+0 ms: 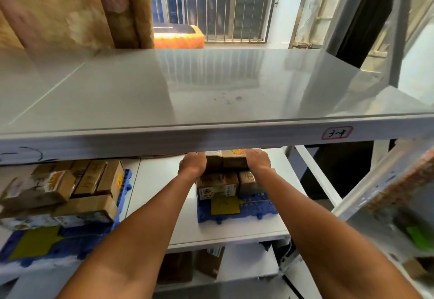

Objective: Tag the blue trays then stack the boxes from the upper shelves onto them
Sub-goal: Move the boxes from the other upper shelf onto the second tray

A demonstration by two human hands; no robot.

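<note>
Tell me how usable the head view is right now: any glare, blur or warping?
Head view: window glare reflects on the empty upper shelf; left boxes and the frame edges are motion-blurred; wide-angle bends the shelf lip. Both hands, left hand and right hand, sit in shadow under it, fingers hidden, on the upper boxes over the blue tray.

2 blue trays (pixel 249 209), 2 yellow tags (pixel 225 205)

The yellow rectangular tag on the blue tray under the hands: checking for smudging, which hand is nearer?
Left, narrowly. The left hand is above the tag, slightly left; the right hand is above, farther right.
</note>
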